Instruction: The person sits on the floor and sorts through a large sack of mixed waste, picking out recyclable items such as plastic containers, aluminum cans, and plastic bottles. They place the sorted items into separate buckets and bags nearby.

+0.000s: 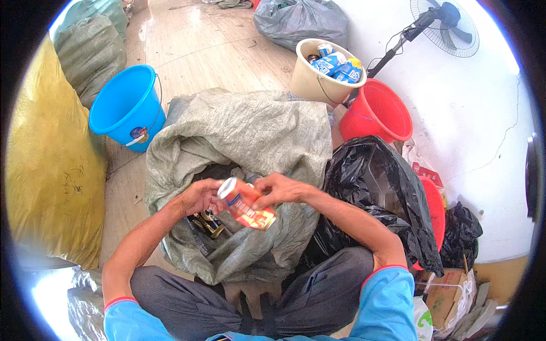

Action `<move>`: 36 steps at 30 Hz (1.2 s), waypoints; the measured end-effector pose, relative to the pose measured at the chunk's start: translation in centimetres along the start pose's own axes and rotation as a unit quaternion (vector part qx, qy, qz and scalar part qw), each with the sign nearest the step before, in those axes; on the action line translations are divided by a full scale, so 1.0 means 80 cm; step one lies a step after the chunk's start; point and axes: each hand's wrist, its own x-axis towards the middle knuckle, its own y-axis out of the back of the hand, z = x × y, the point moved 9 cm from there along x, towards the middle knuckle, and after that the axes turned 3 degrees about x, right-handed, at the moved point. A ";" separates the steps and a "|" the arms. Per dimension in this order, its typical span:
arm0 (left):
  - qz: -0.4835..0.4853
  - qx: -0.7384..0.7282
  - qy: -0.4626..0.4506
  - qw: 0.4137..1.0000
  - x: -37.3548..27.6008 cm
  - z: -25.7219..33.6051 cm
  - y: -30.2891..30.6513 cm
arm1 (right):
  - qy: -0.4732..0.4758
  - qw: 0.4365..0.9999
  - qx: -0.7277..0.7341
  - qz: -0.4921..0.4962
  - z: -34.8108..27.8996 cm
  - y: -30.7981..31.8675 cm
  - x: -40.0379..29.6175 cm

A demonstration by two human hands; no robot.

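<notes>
An orange and red printed can (247, 206) is tilted above the open mouth of a grey-green woven sack (243, 123). My right hand (279, 191) grips the can from its right side, thumb across the front. My left hand (204, 197) is at the can's upper left end with its fingers curved; whether it bears on the can is hard to tell, as the picture is a little blurred there. Inside the sack, below my left hand, dark and gold-coloured items (209, 223) show in part. The rest of the sack's contents is hidden by my hands and the folds.
A blue bucket (123, 106) stands left, near a yellow sack (55, 170). Beyond the woven sack are a cream bucket (307, 81) holding crushed cans and a red bucket (375, 111). A black plastic bag (375, 183) lies close on the right. A fan (445, 21) stands by the wall.
</notes>
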 end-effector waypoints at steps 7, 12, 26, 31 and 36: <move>0.051 -0.075 -0.053 0.994 0.021 0.041 -0.032 | 0.058 0.911 0.371 0.169 0.003 0.108 -0.062; 0.141 0.051 0.063 0.987 0.029 -0.042 0.038 | 0.180 0.841 0.384 0.336 -0.032 0.304 -0.078; 0.233 0.085 0.188 0.950 -0.010 -0.141 0.124 | 0.106 0.725 0.370 0.571 0.092 0.587 -0.008; 0.237 0.101 0.213 0.943 0.004 -0.154 0.124 | 0.091 0.721 0.301 0.617 0.083 0.573 -0.032; 0.269 0.180 0.176 0.930 0.018 -0.168 0.140 | 0.070 0.761 0.139 0.630 0.020 0.497 -0.038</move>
